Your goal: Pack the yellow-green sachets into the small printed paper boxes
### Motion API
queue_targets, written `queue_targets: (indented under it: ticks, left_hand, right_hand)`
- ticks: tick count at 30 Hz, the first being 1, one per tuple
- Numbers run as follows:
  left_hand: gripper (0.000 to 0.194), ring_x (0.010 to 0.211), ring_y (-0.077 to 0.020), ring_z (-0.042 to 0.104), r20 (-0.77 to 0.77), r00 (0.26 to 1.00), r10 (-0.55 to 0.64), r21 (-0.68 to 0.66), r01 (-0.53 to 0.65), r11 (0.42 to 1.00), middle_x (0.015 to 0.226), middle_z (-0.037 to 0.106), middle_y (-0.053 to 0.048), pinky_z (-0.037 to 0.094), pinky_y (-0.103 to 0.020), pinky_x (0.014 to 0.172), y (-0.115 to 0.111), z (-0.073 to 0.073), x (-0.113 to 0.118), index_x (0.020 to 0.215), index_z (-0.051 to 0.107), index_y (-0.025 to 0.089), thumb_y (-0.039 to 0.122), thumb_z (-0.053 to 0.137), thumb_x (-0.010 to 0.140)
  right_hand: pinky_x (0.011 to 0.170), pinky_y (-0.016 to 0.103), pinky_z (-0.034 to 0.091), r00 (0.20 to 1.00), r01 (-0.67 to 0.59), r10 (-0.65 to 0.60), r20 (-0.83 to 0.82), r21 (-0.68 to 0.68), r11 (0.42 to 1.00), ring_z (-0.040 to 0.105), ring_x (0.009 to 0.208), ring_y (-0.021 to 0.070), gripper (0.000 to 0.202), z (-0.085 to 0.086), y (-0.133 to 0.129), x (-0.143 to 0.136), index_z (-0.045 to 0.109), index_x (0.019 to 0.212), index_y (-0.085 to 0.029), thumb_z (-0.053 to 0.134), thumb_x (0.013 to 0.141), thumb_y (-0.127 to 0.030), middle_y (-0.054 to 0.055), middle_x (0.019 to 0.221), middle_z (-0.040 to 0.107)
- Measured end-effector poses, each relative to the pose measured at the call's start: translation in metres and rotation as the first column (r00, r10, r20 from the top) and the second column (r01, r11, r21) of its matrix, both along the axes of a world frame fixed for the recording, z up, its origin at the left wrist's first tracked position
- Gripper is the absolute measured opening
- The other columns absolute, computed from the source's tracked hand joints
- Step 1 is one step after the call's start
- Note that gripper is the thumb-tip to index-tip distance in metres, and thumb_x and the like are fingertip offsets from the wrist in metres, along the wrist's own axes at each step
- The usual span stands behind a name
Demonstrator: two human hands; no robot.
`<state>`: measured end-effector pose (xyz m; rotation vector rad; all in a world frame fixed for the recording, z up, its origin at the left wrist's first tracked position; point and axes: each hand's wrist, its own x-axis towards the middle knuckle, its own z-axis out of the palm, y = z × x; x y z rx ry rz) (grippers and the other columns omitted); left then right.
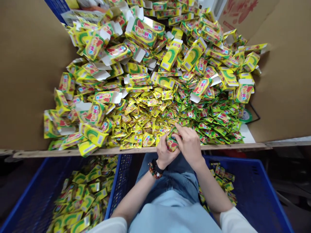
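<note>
small sachet in our hands [172, 144]: mostly covered by our fingers, its print unreadable to us
left blue plastic crate [36, 187]: we see it cut off by the bottom edge
right blue plastic crate [262, 191]: partly behind our forearm, cut off below
small yellow-green sachets on the table [155, 113]: lettering too small for us to read

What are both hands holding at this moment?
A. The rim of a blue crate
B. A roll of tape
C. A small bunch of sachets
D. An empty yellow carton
C: the left hand and right hand meet around a small bunch of sachets at the table's near edge, beside the sachet pile.
</note>
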<state>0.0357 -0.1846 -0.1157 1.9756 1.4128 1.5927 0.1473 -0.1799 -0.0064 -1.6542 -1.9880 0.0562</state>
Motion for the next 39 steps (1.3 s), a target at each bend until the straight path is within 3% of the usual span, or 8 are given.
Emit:
queue_targets:
  ticks: [2, 8, 12, 23, 28, 33, 35, 39]
  left_hand:
    - [0.064, 0.095, -0.0235, 0.069, -0.009, 1.0, 0.009, 0.003, -0.009, 1.0, 0.11, 0.065, -0.011, 0.059, -0.037, 0.081, 0.0, 0.0, 0.0, 0.132, 0.042, 0.02, 0.037, 0.068, 0.076]
    - [0.062, 0.094, -0.0222, 0.069, -0.037, 0.999, 0.02, -0.011, -0.02, 1.0, 0.11, 0.067, -0.011, 0.06, -0.035, 0.079, 0.0, 0.001, 0.001, 0.13, 0.044, 0.02, 0.04, 0.068, 0.077]
    - [0.062, 0.098, -0.024, 0.069, -0.027, 1.0, 0.007, -0.03, -0.008, 1.0, 0.112, 0.066, -0.012, 0.059, -0.038, 0.083, -0.001, 0.001, -0.001, 0.131, 0.043, 0.02, 0.041, 0.067, 0.078]
    - [0.06, 0.094, -0.0251, 0.07, -0.018, 1.0, -0.024, -0.025, 0.023, 0.999, 0.112, 0.066, -0.013, 0.06, -0.038, 0.078, 0.0, 0.001, 0.001, 0.132, 0.043, 0.021, 0.04, 0.065, 0.08]
    - [0.064, 0.1, -0.0255, 0.069, -0.045, 0.999, 0.029, -0.02, -0.03, 0.999, 0.114, 0.065, -0.014, 0.059, -0.04, 0.084, 0.0, -0.002, -0.001, 0.133, 0.04, 0.019, 0.044, 0.065, 0.079]
    - [0.063, 0.095, -0.0249, 0.07, -0.049, 0.999, -0.001, -0.031, -0.001, 1.0, 0.111, 0.066, -0.013, 0.059, -0.038, 0.081, 0.0, -0.002, 0.0, 0.133, 0.041, 0.02, 0.042, 0.065, 0.079]
    - [0.062, 0.094, -0.0249, 0.07, -0.066, 0.998, 0.003, -0.04, -0.006, 0.999, 0.111, 0.066, -0.014, 0.059, -0.037, 0.08, 0.001, -0.002, 0.001, 0.134, 0.04, 0.019, 0.04, 0.063, 0.08]
    - [0.063, 0.098, -0.0254, 0.069, -0.06, 0.998, -0.021, -0.021, 0.02, 1.0, 0.114, 0.065, -0.014, 0.059, -0.039, 0.082, 0.002, 0.0, 0.001, 0.136, 0.038, 0.018, 0.046, 0.059, 0.083]
  right_hand:
    - [0.074, 0.033, 0.041, 0.999, -0.034, 0.035, -0.033, 0.04, 0.999, 0.06, 0.081, 0.0218, 0.024, -0.004, 0.001, 0.001, 0.065, 0.116, -0.02, 0.053, 0.095, -0.025, 0.006, 0.089, 0.071]
    - [0.076, 0.035, 0.037, 0.995, 0.098, -0.09, -0.045, 0.24, 0.966, 0.058, 0.079, 0.0209, 0.018, -0.019, -0.002, -0.008, 0.065, 0.105, -0.016, 0.051, 0.095, -0.022, 0.008, 0.087, 0.072]
    - [0.083, 0.038, 0.034, 0.987, 0.151, -0.13, -0.091, 0.273, 0.95, 0.059, 0.085, 0.0222, 0.014, -0.028, -0.004, -0.014, 0.065, 0.101, -0.02, 0.054, 0.094, -0.025, 0.006, 0.084, 0.072]
    - [0.091, 0.041, 0.023, 0.981, 0.194, -0.191, -0.042, 0.344, 0.919, 0.064, 0.091, 0.0225, 0.008, -0.022, -0.004, -0.011, 0.063, 0.097, -0.021, 0.058, 0.091, -0.022, 0.001, 0.078, 0.074]
    - [0.097, 0.042, 0.02, 0.989, 0.114, -0.083, -0.123, 0.274, 0.955, 0.065, 0.098, 0.0221, 0.012, -0.022, -0.004, -0.012, 0.066, 0.084, -0.023, 0.058, 0.092, -0.024, -0.001, 0.08, 0.076]
    - [0.1, 0.043, 0.02, 0.994, 0.068, -0.054, -0.093, 0.15, 0.986, 0.062, 0.107, 0.0243, 0.015, -0.016, -0.001, 0.002, 0.065, 0.105, -0.025, 0.06, 0.091, -0.026, 0.002, 0.091, 0.077]
    - [0.101, 0.044, 0.02, 0.997, 0.045, -0.034, -0.073, 0.143, 0.989, 0.061, 0.111, 0.0251, 0.015, -0.015, 0.0, 0.007, 0.065, 0.105, -0.024, 0.058, 0.091, -0.025, 0.003, 0.093, 0.078]
    - [0.102, 0.042, 0.022, 0.977, -0.177, 0.184, -0.104, 0.072, 0.982, 0.062, 0.114, 0.0218, 0.018, -0.013, -0.002, 0.008, 0.066, 0.104, -0.023, 0.053, 0.095, -0.017, 0.003, 0.102, 0.078]
